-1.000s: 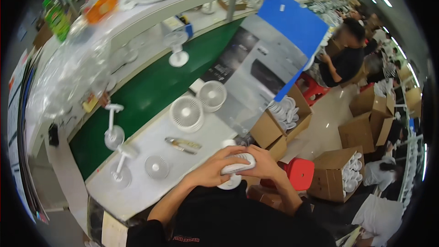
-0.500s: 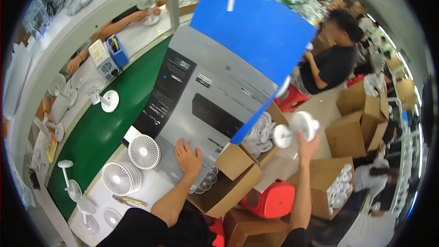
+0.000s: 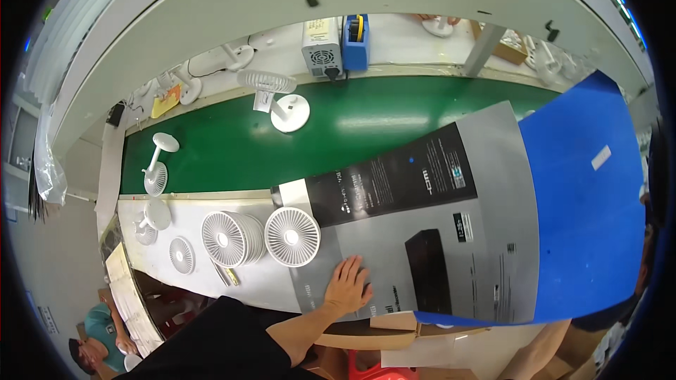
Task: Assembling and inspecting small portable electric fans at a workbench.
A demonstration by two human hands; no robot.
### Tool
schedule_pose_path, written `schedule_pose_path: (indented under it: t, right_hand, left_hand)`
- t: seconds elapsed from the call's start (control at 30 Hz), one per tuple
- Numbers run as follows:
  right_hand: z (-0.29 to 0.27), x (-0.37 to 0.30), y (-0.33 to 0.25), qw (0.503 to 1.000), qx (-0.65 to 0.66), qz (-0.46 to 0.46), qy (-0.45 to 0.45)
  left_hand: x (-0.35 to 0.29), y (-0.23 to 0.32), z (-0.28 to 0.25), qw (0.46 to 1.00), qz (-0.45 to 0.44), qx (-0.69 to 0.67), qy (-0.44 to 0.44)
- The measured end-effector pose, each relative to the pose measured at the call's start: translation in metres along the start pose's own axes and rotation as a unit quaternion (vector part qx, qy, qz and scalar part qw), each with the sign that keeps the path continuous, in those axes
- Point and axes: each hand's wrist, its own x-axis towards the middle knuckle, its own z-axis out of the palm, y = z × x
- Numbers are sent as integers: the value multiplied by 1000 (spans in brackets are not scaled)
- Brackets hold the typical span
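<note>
The left hand [image 3: 348, 287] rests palm down with its fingers slightly spread on the grey printed sheet [image 3: 486, 246], closed on nothing, and the flat contact looks meant to steady the sheet rather than grip it. That sheet lies along the near side of the white worktop [image 3: 274, 288], overlapping the green belt [image 3: 394, 102], with a blue panel [image 3: 584, 197] showing at its right end and under its near edge; it seems set there as a screen or cover. Of the other arm only the right forearm [image 3: 539, 352] shows, its hand hidden past the panel, so I cannot tell what it has hold of. Just left of the sheet, a stack of white fan guards [image 3: 232, 239] stands beside another round guard [image 3: 292, 237], probably grouped there for easy reach. As for containers, an open carton [image 3: 366, 338] sits below the sheet's near edge, its contents mostly out of sight; across the belt, a blue box [image 3: 355, 53] holds something yellow and black, and a small brown carton [image 3: 508, 49] holds pale parts too small to make out
</note>
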Motion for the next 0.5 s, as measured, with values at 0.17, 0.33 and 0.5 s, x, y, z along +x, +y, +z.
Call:
schedule_pose_path:
  t: [0.17,0.33,0.5]
  right_hand:
    - [30,105,50,984,-128,-120,-20]
    - [23,99,52,994,72,-81,-33]
    - [-21,40,47,992,67,-93,-59]
  left_hand:
    - [15,25,10,1000,10,-1,-23]
    - [14,21,12,1000,11,-4,-23]
    - [-11,9,-6,1000,-9,4,-21]
